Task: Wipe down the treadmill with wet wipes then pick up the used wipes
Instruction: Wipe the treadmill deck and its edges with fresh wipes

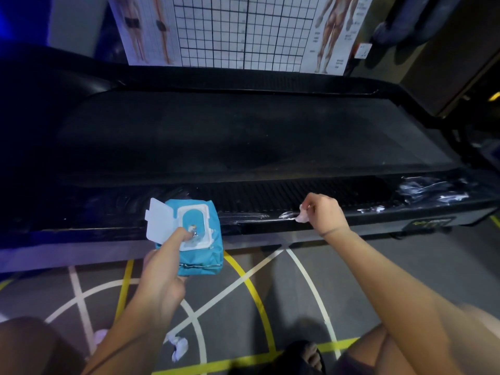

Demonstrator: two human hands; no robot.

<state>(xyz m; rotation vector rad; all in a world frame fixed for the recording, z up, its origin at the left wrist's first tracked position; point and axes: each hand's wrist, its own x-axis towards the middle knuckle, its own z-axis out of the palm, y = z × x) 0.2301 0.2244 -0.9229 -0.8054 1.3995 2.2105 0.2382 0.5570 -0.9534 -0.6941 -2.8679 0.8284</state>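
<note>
Treadmill (pixel 243 136), black, stretched left to right across the scene, its belt dark and its near side rail (pixel 324 197) ribbed. Wet streaks (pixel 243 216) marked the rail's near edge, with more at its right end. The right hand (pixel 324 212) rested on that edge, its grip pinched on a crumpled white wipe (pixel 301 217) that touched the rail. Left of it, the left hand (pixel 162 272) held a blue wet wipe pack (pixel 201 255) at the rail's near edge. Its grip was curled round the pack, one digit reaching the dispensing opening. The pack's white lid (pixel 158 221) stood flipped open toward the left. A used wipe (pixel 178 346) lay balled on the grey floor (pixel 243 307), near the person and well apart from the treadmill. White and yellow lines crossed the floor. An anatomy chart (pixel 243 31) with a grid stood behind the treadmill's far side.
</note>
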